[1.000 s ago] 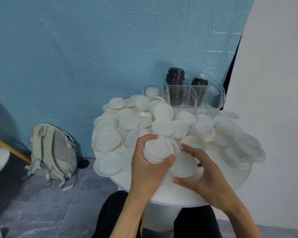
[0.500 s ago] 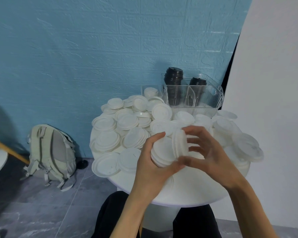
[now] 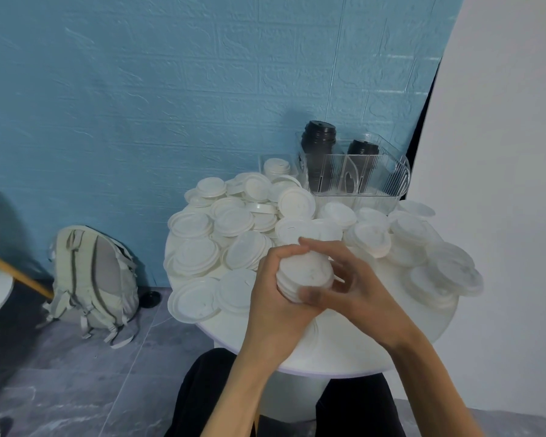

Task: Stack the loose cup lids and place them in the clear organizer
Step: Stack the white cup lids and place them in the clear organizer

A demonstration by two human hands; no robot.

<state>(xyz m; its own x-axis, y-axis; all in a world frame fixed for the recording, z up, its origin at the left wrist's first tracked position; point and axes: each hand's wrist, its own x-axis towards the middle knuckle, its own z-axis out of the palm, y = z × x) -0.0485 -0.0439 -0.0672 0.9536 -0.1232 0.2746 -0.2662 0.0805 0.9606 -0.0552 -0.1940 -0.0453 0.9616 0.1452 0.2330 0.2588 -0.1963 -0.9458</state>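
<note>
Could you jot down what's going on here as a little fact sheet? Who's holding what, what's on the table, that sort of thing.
Left hand: grips a small stack of white lids from below
Right hand: fingers curled over the same stack
Table: round, white, heaped with loose white lids
Clear organizer: at the table's far edge, holding two stacks of black lids
Floor: grey backpack against the blue wall

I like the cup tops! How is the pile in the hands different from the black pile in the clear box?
The white lid stack is white and short; the black lid stack is dark and tall. The white one is held tilted between the left hand and right hand; the black one stands upright in the clear organizer. Both are nested round lids.
</note>
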